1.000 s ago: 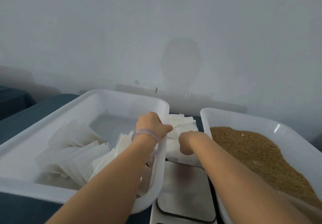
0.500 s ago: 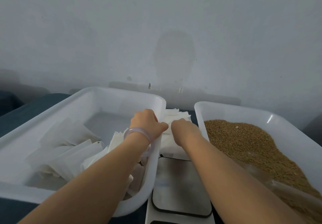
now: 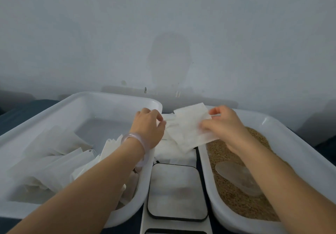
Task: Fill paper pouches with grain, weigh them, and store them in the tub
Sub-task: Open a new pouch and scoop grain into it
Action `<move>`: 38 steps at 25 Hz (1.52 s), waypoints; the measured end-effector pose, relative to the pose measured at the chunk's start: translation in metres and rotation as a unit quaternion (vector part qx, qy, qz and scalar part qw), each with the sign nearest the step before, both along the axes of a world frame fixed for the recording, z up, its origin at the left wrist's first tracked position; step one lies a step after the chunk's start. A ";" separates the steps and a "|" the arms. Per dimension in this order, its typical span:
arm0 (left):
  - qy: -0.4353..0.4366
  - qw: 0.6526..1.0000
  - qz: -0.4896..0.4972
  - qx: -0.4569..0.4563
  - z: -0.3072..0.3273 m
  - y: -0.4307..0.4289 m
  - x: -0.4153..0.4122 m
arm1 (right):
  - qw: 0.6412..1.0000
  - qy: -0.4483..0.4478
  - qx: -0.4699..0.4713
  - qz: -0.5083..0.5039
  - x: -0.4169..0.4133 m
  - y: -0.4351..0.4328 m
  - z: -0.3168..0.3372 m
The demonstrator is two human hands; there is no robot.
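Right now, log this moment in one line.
right hand pinches pouch | left hand at pouch stack | scoop lies in grain

Both bare forearms reach forward, the left one from the lower left corner and the right one from the lower right. The two hands are near each other but do not touch. The left hand (image 3: 148, 127) shows its back, with the fingers curled downward; whether they grip anything is hidden. On its wrist sits a pale bracelet (image 3: 133, 137). The right hand (image 3: 225, 126) pinches a paper pouch (image 3: 189, 126) between thumb and fingers.
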State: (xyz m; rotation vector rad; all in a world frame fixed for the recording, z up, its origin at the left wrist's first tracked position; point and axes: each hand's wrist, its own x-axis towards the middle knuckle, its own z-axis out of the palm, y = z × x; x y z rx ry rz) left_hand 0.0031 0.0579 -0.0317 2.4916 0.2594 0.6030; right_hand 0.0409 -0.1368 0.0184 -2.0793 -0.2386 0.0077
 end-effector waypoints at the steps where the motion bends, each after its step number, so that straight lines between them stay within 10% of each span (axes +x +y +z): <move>1: -0.043 0.998 -0.030 -0.022 0.002 -0.003 0.000 | 0.996 0.031 0.080 0.012 -0.007 -0.007 -0.003; 6: 0.003 0.953 -0.197 -0.232 0.007 -0.030 -0.016 | 0.967 0.082 0.231 0.065 -0.023 -0.012 -0.016; 13: -0.203 0.902 -0.317 0.212 0.019 -0.030 -0.021 | 0.910 0.199 0.361 0.034 -0.022 -0.017 -0.016; 18: -0.168 0.930 -0.250 -0.211 0.016 -0.043 -0.020 | 0.965 0.047 0.258 0.014 -0.022 -0.018 -0.019; 24: -0.095 0.891 -0.274 -0.350 0.019 -0.036 -0.019 | 0.925 -0.337 0.034 0.170 -0.043 -0.024 -0.022; 38: -0.065 0.889 -0.327 -0.314 0.015 -0.038 -0.023 | 0.958 -0.180 0.044 0.217 -0.051 -0.025 -0.019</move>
